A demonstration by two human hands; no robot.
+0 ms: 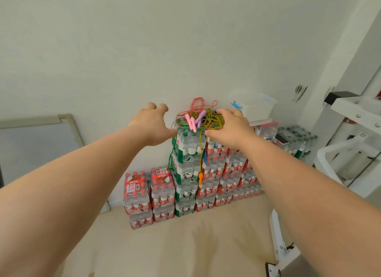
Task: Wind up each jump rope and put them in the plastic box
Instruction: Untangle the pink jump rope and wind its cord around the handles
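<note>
A tangle of jump ropes [190, 122] lies at the centre of the frame, on top of stacked packs of water bottles [186, 173]. The left hand [151, 125] hovers just left of it, grip wide, holding nothing. The right hand [228, 128] reaches over the tangle's right edge, grip wide too. The plastic box [255, 107] stands just to the upper right.

No wording can be read for certain: the red-wrapped water bottle packs [136, 186], just left of the tall green-labelled stack [185, 169], carry white printed characters and barcodes, all too blurred to make out.
</note>
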